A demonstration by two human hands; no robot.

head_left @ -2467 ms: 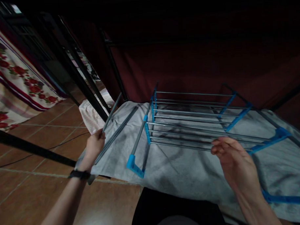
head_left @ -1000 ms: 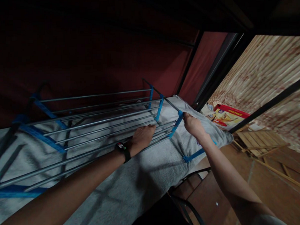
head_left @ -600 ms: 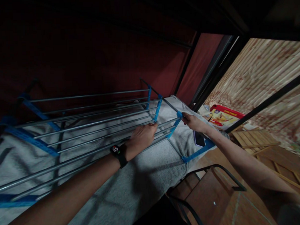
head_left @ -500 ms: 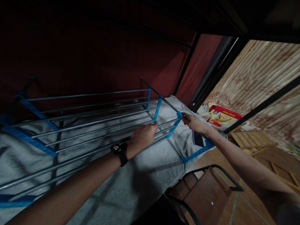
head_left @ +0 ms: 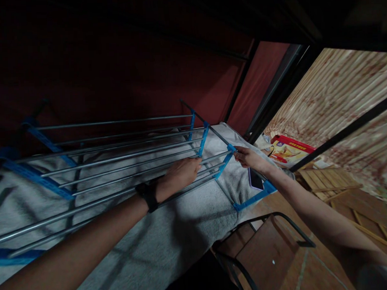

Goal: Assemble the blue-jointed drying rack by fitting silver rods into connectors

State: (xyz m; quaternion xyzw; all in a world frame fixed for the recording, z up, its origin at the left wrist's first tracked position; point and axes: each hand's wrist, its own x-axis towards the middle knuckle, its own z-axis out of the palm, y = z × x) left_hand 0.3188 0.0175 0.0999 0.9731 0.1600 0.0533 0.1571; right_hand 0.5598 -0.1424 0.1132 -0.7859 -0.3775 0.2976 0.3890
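Note:
A rack (head_left: 114,158) of thin metal tubes and blue plastic brackets lies across a grey blanket (head_left: 196,223). My left hand (head_left: 183,173), with a black watch (head_left: 147,196) on its wrist, is closed around one of the tubes near the rack's right part. My right hand (head_left: 249,158) pinches the right end frame, its fingertips at the blue connector (head_left: 231,148) where a tube meets the side pole. A blue bracket (head_left: 224,164) slants down from that connector. The undersides of both hands are hidden.
Beside my right forearm a phone (head_left: 255,179) lies on the blanket. A brown chair (head_left: 267,252) with a black metal frame stands in front. At the right are a red and yellow box (head_left: 290,151), wooden slats (head_left: 328,180) and a pleated curtain (head_left: 353,88).
My left wrist has turned and shifted slightly left, so the watch display no longer shows. The right fingers have moved a little around the connector. The rack stays nearly where it was.

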